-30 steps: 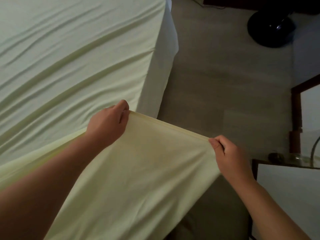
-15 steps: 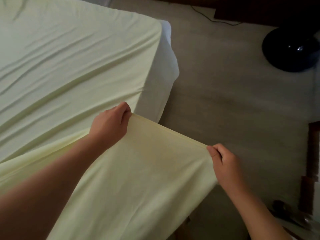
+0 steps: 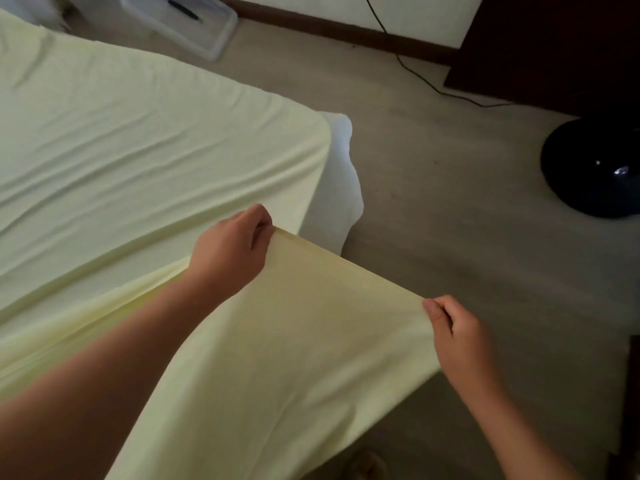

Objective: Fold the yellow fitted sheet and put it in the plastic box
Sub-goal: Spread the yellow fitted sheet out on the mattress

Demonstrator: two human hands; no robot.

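Observation:
The pale yellow fitted sheet (image 3: 131, 147) lies spread and wrinkled over the bed, filling the left half of the view. Its near end is lifted off the bed and stretched taut between my hands. My left hand (image 3: 230, 252) is closed on the hem near the bed's corner. My right hand (image 3: 453, 330) pinches the same hem further right, out over the floor. The clear plastic box (image 3: 194, 24) sits on the floor at the top, beyond the bed, with a dark pen-like thing inside.
The white mattress corner (image 3: 337, 188) shows under the sheet. A black round fan base (image 3: 592, 168) stands on the beige floor at right, with a black cable (image 3: 415, 72) running to the wall. Dark furniture (image 3: 554, 43) fills the top right.
The view has tilted up, bringing the plastic box and wall into sight. Both hands keep the same hold on the taut hem, with the right hand a little lower in the picture.

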